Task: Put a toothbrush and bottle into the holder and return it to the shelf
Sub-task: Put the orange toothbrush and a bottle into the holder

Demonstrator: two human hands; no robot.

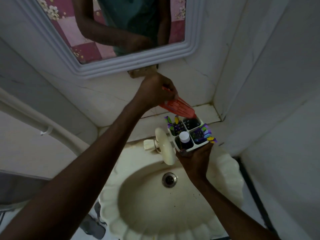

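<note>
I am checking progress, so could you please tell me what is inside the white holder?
The holder has four compartments: a white-capped bottle in the near-left, purple toothbrushes in the near-right and far-left. The far-right looks empty, though the orange item covers its rim.

The four-compartment plastic holder [199, 121] was white, its walls pierced with rows of small slots showing dark inside. Toothbrushes [207, 134] in its compartments were purple with yellow and green patches. The small bottle [184, 137] in the holder's near compartment had a white cap over a dark body. Just behind the holder, the ribbed plastic object [180, 108] was orange-red with pale lines along it. The shell-edged ceramic basin [155, 201] below the holder was cream with brownish stains, its drain [169, 179] silver-grey. Above the holder, the mirror frame [138, 64] was pale grey-white; its glass reflected pink and maroon checks with small white-and-yellow flowers.
</note>
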